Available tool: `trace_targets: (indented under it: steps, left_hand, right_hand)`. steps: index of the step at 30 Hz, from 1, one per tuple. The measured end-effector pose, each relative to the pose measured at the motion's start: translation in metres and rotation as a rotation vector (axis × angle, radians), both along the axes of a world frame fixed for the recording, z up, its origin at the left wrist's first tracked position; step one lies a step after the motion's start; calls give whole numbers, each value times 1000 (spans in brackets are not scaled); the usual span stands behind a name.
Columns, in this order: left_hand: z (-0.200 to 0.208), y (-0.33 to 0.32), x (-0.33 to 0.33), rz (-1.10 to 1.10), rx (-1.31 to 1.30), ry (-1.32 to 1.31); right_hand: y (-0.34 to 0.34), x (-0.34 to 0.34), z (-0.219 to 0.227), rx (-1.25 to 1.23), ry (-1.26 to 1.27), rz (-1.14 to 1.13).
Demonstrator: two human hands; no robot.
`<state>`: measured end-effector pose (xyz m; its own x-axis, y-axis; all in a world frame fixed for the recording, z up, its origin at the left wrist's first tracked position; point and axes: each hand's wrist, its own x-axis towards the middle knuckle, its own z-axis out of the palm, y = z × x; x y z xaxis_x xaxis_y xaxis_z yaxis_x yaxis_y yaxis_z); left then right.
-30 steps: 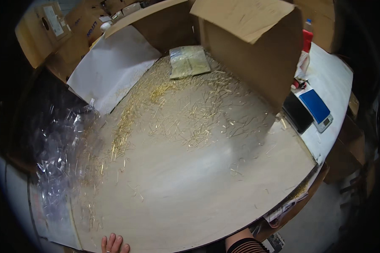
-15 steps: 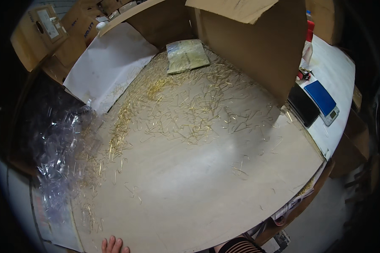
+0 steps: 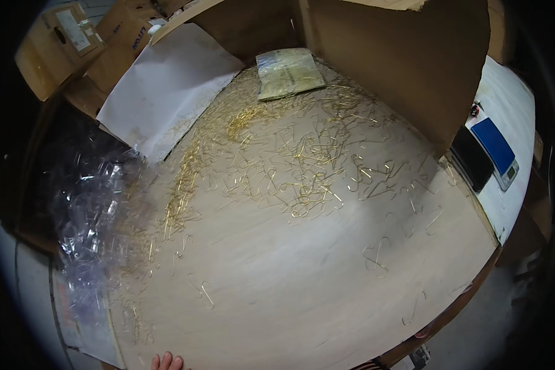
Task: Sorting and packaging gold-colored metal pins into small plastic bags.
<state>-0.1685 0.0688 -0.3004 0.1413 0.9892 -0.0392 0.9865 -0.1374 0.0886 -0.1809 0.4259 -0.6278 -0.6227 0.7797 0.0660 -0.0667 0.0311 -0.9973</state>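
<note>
At the lower edge, left of centre, the fingertips of my left hand (image 3: 166, 362) lie stretched out on the near edge of the tan work surface (image 3: 277, 296). They hold nothing that I can see; the rest of the hand is cut off. Of my right hand nothing shows; only a bit of striped cloth (image 3: 370, 365) appears at the lower edge. Across the surface are scattered many thin gold wire hooks (image 3: 314, 191), densest in a heap (image 3: 243, 120) toward the back and along the left side. The nearest to my left hand is a loose hook (image 3: 137, 314).
A pile of clear plastic bags (image 3: 89, 246) lies along the left. A yellowish plastic packet (image 3: 290, 74) sits at the back, below cardboard walls (image 3: 401, 68). White sheet (image 3: 166, 92) leans back left. On the right are a blue-topped scale (image 3: 493, 145) and a black flat object (image 3: 472, 160).
The view has shifted, so the surface's far things sit further right. My left hand shows slightly less, and the striped cloth and the skin beside it have mostly dropped out of view.
</note>
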Motion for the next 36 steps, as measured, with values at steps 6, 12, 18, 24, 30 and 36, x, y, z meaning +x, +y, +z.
trace_targets:
  steps: [6, 12, 18, 24, 30, 36]
  left_hand:
    - [-14, 26, -12, -65, -36, -53]
    - [-17, -3, -9, -45, 169, 76]
    - [-18, -4, -7, -31, 171, 102]
    - [-19, -5, -8, -29, 179, 95]
    - [-20, -4, -7, -44, 200, 100]
    - [-8, -1, 3, -23, 163, 35]
  right_hand:
    - [26, 67, -45, 54, -163, -94]
    - [56, 130, -27, 220, -280, -172]
    - [63, 144, -30, 324, -366, -194]
    - [62, 155, -43, 416, -457, -179]
    - [59, 163, -51, 496, -531, -173]
    - [50, 177, -45, 595, -595, -157]
